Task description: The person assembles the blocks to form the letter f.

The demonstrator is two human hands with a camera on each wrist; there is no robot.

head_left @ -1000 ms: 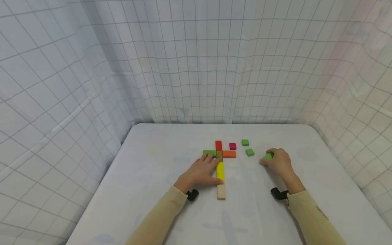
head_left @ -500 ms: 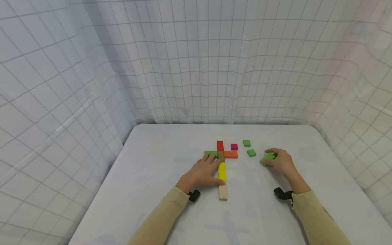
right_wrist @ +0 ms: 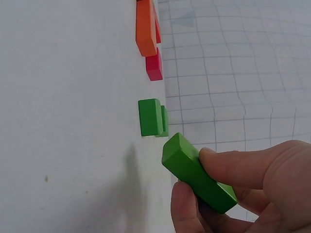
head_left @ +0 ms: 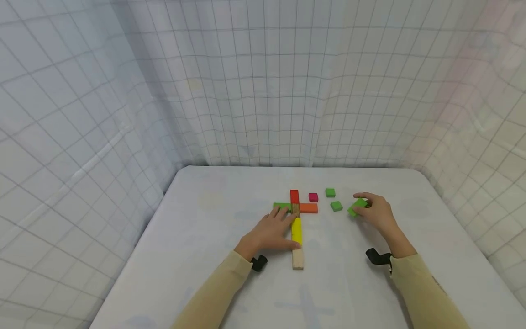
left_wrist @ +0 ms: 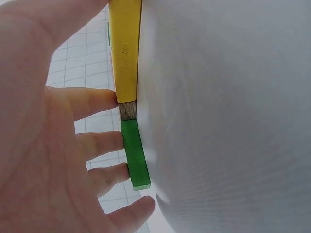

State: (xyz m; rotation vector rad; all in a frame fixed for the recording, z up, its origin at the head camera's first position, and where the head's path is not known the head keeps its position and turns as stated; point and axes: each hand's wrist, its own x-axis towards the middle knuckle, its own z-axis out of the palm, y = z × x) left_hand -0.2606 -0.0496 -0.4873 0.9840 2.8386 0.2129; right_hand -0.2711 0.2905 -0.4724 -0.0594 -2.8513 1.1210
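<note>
My left hand (head_left: 269, 231) lies with spread fingers along a cross of flat blocks. Its thumb is at the near end of the yellow block (head_left: 297, 232), the index fingertip by the brown block (head_left: 295, 210). In the left wrist view, the middle and ring fingertips touch the long green block (left_wrist: 135, 153) of the cross. Red (head_left: 294, 196), orange (head_left: 309, 208) and bare wood (head_left: 297, 259) blocks form its other ends. On the right, my right hand (head_left: 379, 214) pinches a separate green block (right_wrist: 187, 162) between thumb and fingers, tilted above the table.
Two small green blocks (head_left: 336, 206) (head_left: 330, 193) and a pink block (head_left: 313, 197) lie between the cross and my right hand. A white cloth covers the table (head_left: 197, 237). Grid-patterned curtains (head_left: 263, 91) stand behind and at both sides.
My right hand has raised the green block slightly and turned it to a steeper tilt. The left hand stays in place on the cross.
</note>
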